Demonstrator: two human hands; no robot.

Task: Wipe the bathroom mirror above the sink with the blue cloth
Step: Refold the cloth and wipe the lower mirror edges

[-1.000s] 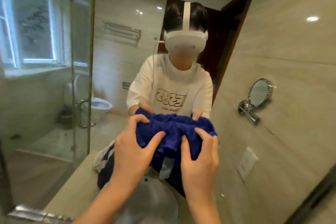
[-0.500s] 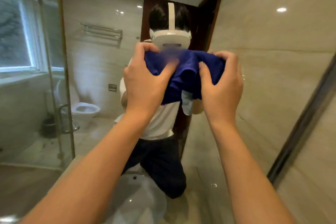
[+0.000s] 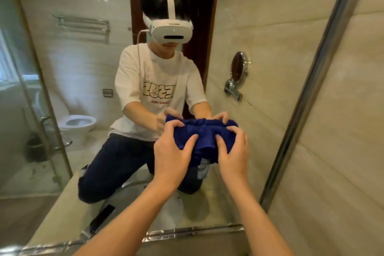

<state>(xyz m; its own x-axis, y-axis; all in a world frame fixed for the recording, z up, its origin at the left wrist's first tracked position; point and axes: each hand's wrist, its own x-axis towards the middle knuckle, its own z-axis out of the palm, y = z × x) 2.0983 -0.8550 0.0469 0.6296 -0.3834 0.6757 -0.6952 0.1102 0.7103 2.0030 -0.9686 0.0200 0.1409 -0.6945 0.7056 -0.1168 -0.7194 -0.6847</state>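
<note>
Pressing blue cloth [image 3: 204, 133] on mirror [image 3: 259, 37]: left hand [image 3: 173, 151], right hand [image 3: 233, 153].

A: Where's the blue cloth [image 3: 204, 137]?

B: Bunched against the mirror [image 3: 259, 37], low on the glass. The left hand [image 3: 172, 151] and right hand [image 3: 233, 154] grip it side by side, fingers curled into the folds.

A: And in the reflection?

B: A person in a white headset [image 3: 171, 31] and white T-shirt [image 3: 149, 89], kneeling on the counter [image 3: 62, 210]. A toilet [image 3: 76, 124] and a towel rack [image 3: 83, 25] show behind, and a round wall mirror [image 3: 239, 68] to the right.
</note>
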